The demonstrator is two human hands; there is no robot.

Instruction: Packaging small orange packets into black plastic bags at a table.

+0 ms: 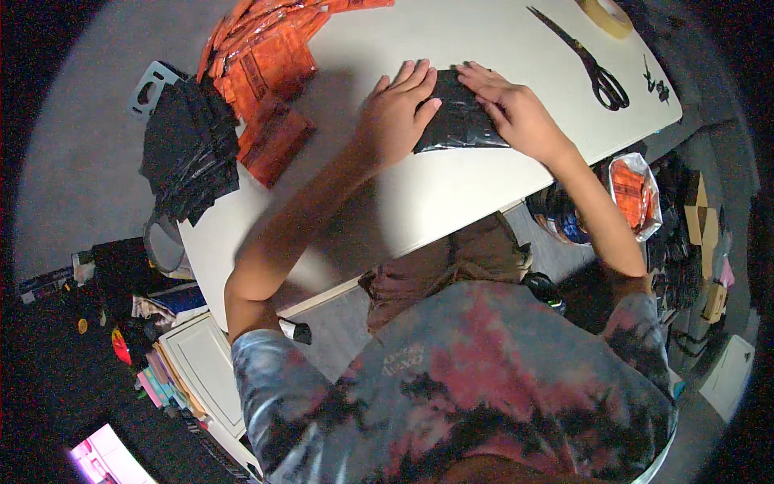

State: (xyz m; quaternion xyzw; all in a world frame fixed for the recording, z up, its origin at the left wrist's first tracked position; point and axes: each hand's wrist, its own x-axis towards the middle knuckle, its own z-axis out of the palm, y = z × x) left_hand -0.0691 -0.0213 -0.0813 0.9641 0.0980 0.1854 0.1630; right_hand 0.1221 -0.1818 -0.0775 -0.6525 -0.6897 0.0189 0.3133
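A black plastic packet (461,115) with a shiny surface lies flat on the white table (471,187). My left hand (399,115) rests palm down at its left edge, fingers spread and thumb over the plastic. On the right edge lies my right hand (514,109), its fingertips at the packet's far corner and its thumb on the top face. Neither hand lifts the packet. Part of its right side is hidden under my right hand.
Orange printed packets (272,66) are heaped at the left, next to a pile of black plastic bags (190,151) overhanging the table edge. Black-handled scissors (589,66) and a roll of tape (608,17) lie at the right. A white bag (654,206) holding orange packets stands below the table.
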